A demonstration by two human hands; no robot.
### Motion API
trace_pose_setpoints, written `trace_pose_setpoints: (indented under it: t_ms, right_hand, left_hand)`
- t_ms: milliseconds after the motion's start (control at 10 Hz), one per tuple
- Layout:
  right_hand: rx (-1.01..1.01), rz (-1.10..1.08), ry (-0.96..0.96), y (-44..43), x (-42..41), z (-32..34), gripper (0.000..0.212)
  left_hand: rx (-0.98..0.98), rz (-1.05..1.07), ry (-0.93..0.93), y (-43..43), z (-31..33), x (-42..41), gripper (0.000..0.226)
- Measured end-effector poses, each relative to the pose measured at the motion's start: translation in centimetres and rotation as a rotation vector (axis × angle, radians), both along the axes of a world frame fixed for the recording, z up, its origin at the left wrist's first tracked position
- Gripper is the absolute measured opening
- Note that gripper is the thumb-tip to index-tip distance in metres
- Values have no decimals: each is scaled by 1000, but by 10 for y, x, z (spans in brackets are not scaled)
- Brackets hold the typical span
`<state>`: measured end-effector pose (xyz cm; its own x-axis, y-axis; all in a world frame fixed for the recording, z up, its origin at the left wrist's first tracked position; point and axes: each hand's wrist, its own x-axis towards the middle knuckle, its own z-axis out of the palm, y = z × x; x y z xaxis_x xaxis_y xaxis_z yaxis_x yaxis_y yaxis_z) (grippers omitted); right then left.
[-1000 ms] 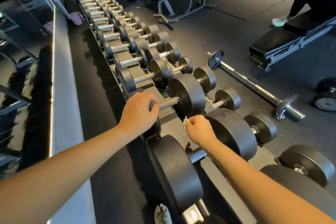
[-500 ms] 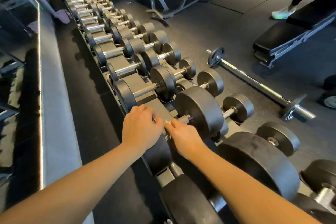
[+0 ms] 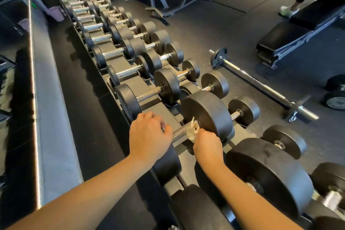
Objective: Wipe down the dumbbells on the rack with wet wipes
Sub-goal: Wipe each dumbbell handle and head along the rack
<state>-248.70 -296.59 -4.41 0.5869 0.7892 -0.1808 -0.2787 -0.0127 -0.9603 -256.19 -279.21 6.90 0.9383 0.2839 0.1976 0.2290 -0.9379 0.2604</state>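
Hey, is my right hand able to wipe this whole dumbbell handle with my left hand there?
Probably not all: the left hand covers the near end of the handle, so the right hand with the wipe reaches only the bare stretch.

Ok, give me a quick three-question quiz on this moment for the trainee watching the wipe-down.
1. True or false: the right grip holds the wet wipe against the handle of a racked dumbbell.
2. Fill in: the barbell lies on the ____.
3. What does the left grip hold? A: that dumbbell's other end. B: the barbell. C: nothing.
Key: 1 true; 2 floor; 3 A.
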Motion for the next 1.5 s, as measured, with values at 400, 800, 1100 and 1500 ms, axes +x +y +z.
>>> trace_pose_setpoints:
  t_ms: [400,800,1100,1500]
  right_hand:
    - [-145,-1047,910,46,-7,68,15]
    - [-882,-500,-341,7,-9,95,25]
    - [-317,-356,581,-24,29,133,30]
    - [-682,-392,-664,-39,79,99,30]
  left_hand:
    - [20,-27,-6,-1,-3,1,30]
    - [37,-303,104,5,12,7,28]
    - [-112,-504,439,-36,17,86,22]
    - [5,-107,532,-60,-45,93,20]
